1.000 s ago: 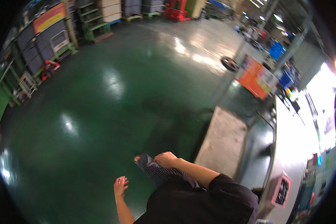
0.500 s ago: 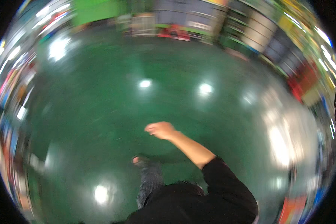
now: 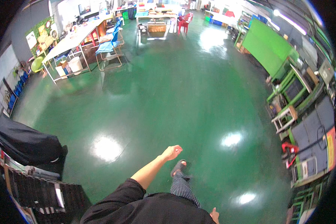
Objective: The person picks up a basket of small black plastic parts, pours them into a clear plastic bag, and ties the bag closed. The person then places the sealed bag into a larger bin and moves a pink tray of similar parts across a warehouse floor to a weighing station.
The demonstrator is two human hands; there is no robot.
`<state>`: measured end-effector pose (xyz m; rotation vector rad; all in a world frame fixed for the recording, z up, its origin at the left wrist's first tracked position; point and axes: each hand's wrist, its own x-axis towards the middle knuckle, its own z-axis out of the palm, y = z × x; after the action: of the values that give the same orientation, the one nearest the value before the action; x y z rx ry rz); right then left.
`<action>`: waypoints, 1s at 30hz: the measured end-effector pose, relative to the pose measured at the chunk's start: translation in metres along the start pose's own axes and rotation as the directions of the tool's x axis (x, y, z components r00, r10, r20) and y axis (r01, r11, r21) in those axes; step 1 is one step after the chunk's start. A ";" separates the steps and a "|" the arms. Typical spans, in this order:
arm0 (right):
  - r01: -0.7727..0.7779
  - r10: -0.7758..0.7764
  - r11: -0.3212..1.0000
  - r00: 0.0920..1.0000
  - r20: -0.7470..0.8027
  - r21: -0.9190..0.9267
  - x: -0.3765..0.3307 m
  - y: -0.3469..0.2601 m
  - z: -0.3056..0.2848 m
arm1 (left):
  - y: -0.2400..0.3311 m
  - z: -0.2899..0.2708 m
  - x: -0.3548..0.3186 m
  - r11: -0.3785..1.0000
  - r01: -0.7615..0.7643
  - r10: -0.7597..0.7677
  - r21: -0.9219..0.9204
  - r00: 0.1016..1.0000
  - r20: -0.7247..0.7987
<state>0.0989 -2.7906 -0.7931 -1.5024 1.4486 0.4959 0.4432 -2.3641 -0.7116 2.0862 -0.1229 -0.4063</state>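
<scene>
My left hand (image 3: 171, 152) is swung forward in front of my body, over the green floor (image 3: 168, 108). Its fingers are loosely curled in, and I make out nothing in them. At the bottom edge a small part of my right hand (image 3: 214, 215) shows beside my hip. Most of its fingers are hidden, so what it may hold cannot be seen. Below the left hand, one foot in a dark sandal (image 3: 178, 168) is stepped forward under a striped trouser leg (image 3: 183, 190).
A long white table (image 3: 72, 41) and blue folding chairs (image 3: 108, 46) stand far left. A red chair (image 3: 184, 23) is at the back. A green panel (image 3: 267, 46) and grey panels line the right. A black-covered object (image 3: 28, 140) and dark racks (image 3: 48, 194) flank my left.
My view has turned left, carrying the green panel from upper left to the right side. The right arm has swung back, and the left arm has come forward into view.
</scene>
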 end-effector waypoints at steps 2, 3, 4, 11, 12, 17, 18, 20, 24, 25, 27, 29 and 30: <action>-0.065 0.065 0.998 0.998 -0.010 0.019 0.055 -0.034 0.010 | 0.004 -0.008 0.050 0.982 -0.073 0.059 -0.175 0.995 -0.082; -0.106 0.108 0.993 0.994 -0.034 0.054 0.095 -0.048 0.008 | 0.000 -0.016 0.072 0.995 -0.059 0.051 -0.080 0.994 -0.100; -0.122 0.127 0.990 0.991 -0.052 0.075 0.135 -0.068 0.003 | -0.012 -0.015 0.070 0.997 -0.007 -0.005 -0.080 0.989 -0.148; 0.801 -0.852 0.136 0.396 0.344 -0.584 0.139 -0.466 0.175 | -0.254 0.001 -0.209 0.332 0.847 -0.918 0.416 0.392 -0.065; 0.791 -0.677 0.473 0.608 0.414 -0.388 0.124 -0.525 0.202 | -0.271 0.009 -0.274 0.222 0.890 -0.946 0.399 0.295 -0.133; 0.911 -0.734 0.403 0.376 0.566 -0.083 0.024 -0.638 0.311 | -0.231 0.012 -0.401 0.215 0.721 -0.939 0.659 0.339 -0.065; 0.882 -0.677 0.464 0.411 0.611 -0.080 0.029 -0.627 0.317 | -0.234 0.012 -0.375 0.270 0.675 -0.929 0.686 0.370 0.002; 0.835 -0.548 0.536 0.457 0.700 -0.126 0.046 -0.596 0.328 | -0.268 0.012 -0.275 0.477 0.498 -0.848 0.724 0.477 0.231; 0.595 -0.233 0.733 0.675 0.700 -0.330 0.135 -0.513 0.275 | -0.269 -0.053 0.104 0.742 0.430 -0.448 0.515 0.889 -0.096; 0.895 -0.389 0.104 0.438 0.810 -0.434 0.188 -0.497 0.213 | -0.179 -0.092 0.229 0.869 0.291 -0.239 0.399 0.955 -0.176; 0.265 -0.002 0.842 0.873 0.487 -0.470 0.135 -0.485 0.190 | -0.096 -0.190 0.326 0.950 0.180 -0.062 0.253 0.909 -0.412; 0.114 0.027 0.903 0.947 0.320 -0.413 0.146 -0.499 0.167 | -0.028 -0.255 0.432 0.970 0.053 0.066 0.236 0.880 -0.471; 0.079 0.036 0.919 0.959 0.280 -0.387 0.153 -0.510 0.168 | 0.000 -0.283 0.468 0.979 -0.016 0.118 0.201 0.853 -0.508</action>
<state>0.6559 -2.8152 -0.8190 -1.6753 1.1475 0.9961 0.9771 -2.2503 -0.6884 2.3000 0.0910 0.2330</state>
